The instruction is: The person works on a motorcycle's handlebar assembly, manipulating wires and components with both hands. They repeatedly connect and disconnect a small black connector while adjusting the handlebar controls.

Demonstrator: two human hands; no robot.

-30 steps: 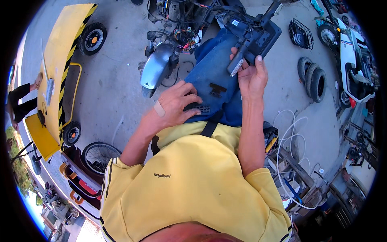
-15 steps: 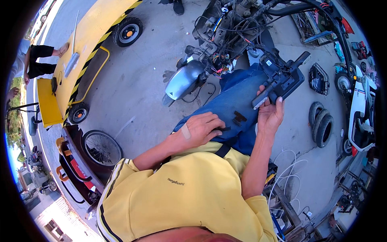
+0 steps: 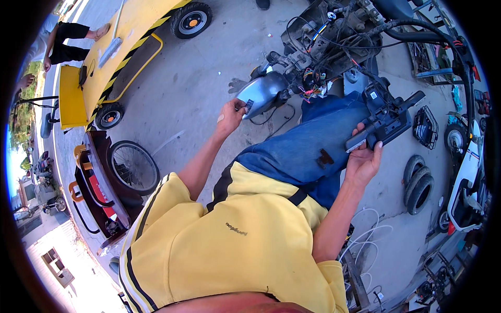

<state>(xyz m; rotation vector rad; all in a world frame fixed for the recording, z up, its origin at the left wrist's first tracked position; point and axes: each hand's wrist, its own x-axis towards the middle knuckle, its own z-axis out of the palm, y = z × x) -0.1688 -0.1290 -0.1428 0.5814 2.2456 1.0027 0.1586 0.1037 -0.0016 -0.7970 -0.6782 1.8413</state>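
My left hand is raised out to the left, thumb and fingers pinching a small flat dark piece by the silver-grey mudguard. Whether the piece touches the mudguard, I cannot tell. On the right, my right hand grips the lower edge of a black plastic handlebar housing with a cable, and holds it up beside my knee. A small dark bracket-like piece lies on my blue trouser leg. Beyond the mudguard, a stripped vehicle frame shows loose coloured wires.
A grey glove lies past the mudguard. To the left stand a yellow cart, a spoked wheel and another person. Stacked tyres, a black wire basket and white hoses are on the right.
My left hand has gone from my thigh, up and leftward to the mudguard, with the small dark piece in its fingers. The right hand keeps hold of the housing. The whole view has shifted.
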